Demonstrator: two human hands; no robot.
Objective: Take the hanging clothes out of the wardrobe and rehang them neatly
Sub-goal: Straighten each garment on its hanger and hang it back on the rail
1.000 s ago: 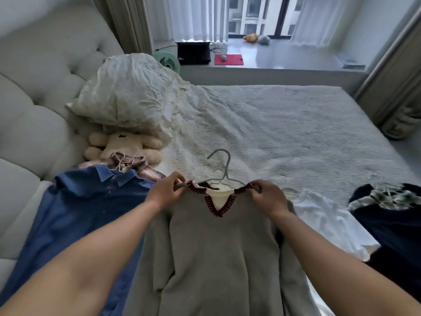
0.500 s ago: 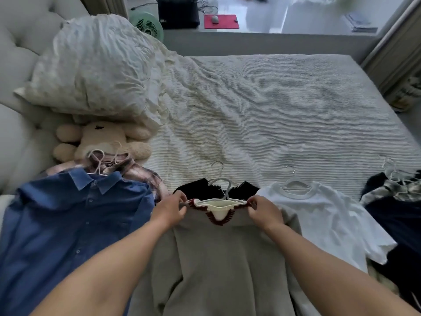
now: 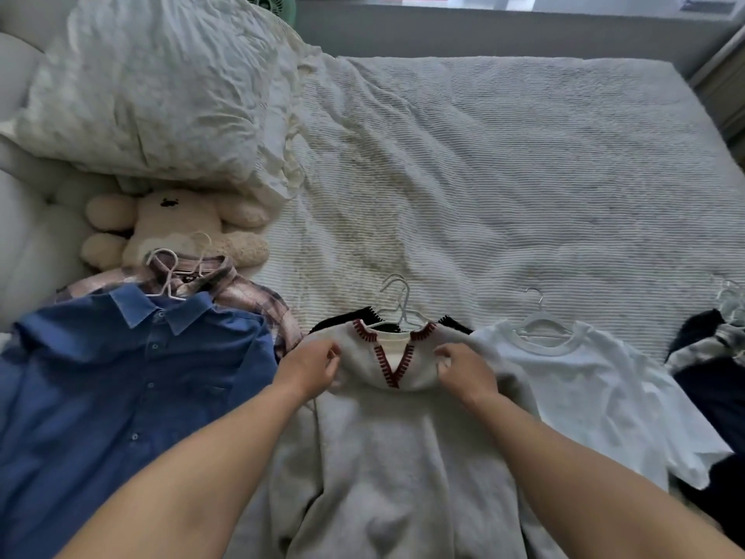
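Observation:
A grey sweater point(image 3: 387, 449) with a red-stitched V-neck lies flat on the bed, on a pale hanger point(image 3: 397, 306) whose hook points away from me. My left hand point(image 3: 312, 369) pinches the sweater's left shoulder. My right hand point(image 3: 463, 369) pinches the right shoulder. A black garment point(image 3: 342, 321) peeks out under the sweater's collar. To the left lies a blue shirt point(image 3: 121, 389) on a hanger, over a plaid shirt point(image 3: 250, 296). To the right lies a white T-shirt point(image 3: 584, 381) on its hanger.
A dark garment with a checked piece point(image 3: 709, 369) lies at the far right edge. A beige plush toy point(image 3: 169, 227) and a large crumpled pillow point(image 3: 153, 82) sit at the left by the padded headboard. The white ribbed bedspread point(image 3: 504, 175) stretches beyond the clothes.
The sweater has been lowered onto the bed over the black garment. My hands slid from the hanger ends down to the sweater's shoulders. The view tilted down.

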